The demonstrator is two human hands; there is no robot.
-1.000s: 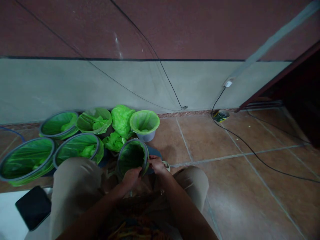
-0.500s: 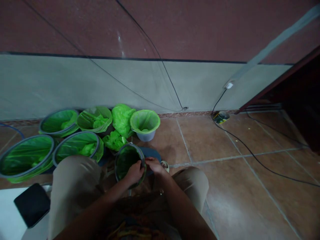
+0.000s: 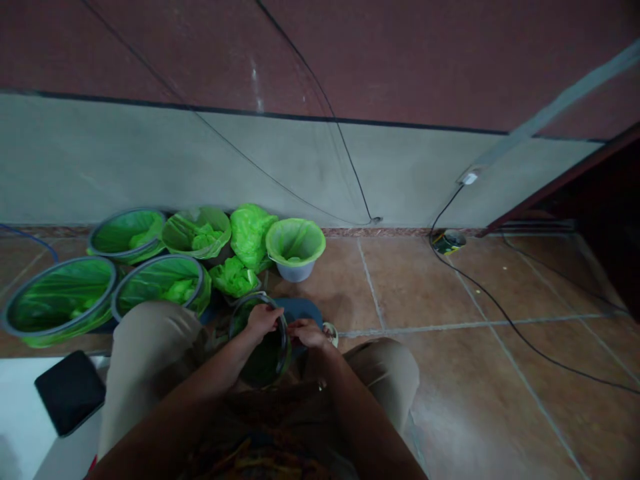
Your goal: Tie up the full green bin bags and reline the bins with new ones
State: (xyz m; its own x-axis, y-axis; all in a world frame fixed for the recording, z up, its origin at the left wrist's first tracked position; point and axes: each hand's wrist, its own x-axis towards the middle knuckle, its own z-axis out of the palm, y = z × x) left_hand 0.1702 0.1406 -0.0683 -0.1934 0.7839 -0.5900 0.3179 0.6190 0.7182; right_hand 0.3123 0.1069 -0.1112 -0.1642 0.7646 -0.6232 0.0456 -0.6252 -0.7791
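Between my knees a round bucket (image 3: 265, 360) with a grey rim and dark green lining is tilted towards me. My left hand (image 3: 263, 321) is closed on its rim at the upper right, fingers over the edge. Just right of the rim, my right hand (image 3: 307, 333) is closed, its fingertips at the bucket's outer side; what they pinch is too small to tell. Crumpled green bags (image 3: 250, 235) lie beyond the bucket. A small white bucket (image 3: 295, 253) with a green liner stands near the wall.
Several lined buckets (image 3: 63, 297) stand at the left. A black cable (image 3: 505, 320) crosses the tiles at the right, by a small can (image 3: 449, 241). A black flat object (image 3: 70, 393) lies on a white surface (image 3: 20, 400) at lower left. A wall runs behind.
My left hand has moved up along the rim, from the bucket's right side to its upper right. The bucket has turned or tilted a little. The whole view has shifted slightly.
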